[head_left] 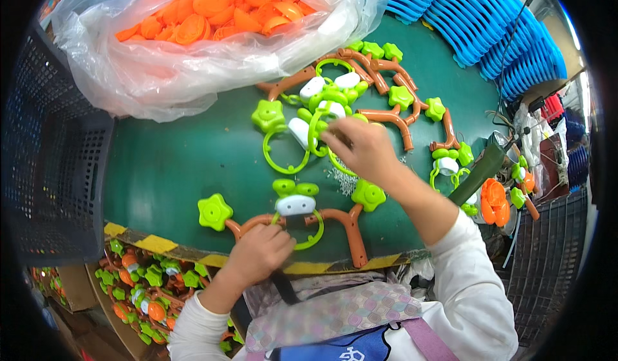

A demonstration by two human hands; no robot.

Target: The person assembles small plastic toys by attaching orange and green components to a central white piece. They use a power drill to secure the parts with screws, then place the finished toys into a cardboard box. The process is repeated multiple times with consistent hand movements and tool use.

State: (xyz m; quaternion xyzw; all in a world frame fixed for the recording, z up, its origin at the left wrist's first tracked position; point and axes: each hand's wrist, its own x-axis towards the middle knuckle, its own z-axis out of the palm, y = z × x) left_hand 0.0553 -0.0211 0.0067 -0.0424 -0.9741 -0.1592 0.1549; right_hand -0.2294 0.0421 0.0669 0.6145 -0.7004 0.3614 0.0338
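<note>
The left forearm (220, 291) slants up and rightward, wrist bare, its left grip (262, 253) back upward with the fingers curled. The right forearm (421, 210) reaches farther forward, angled leftward, the right grip (360, 143) with bent fingers and thumb near them; how firmly either closes is hard to tell.

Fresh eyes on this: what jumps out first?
Glossy orange plastic shells heaped in a translucent plastic bag, upper left of the picture. Next, the stacked curved blue plastic pieces at upper right. Then, mid-picture, the right hand at a cluster of lime-green and white plastic parts.
</note>
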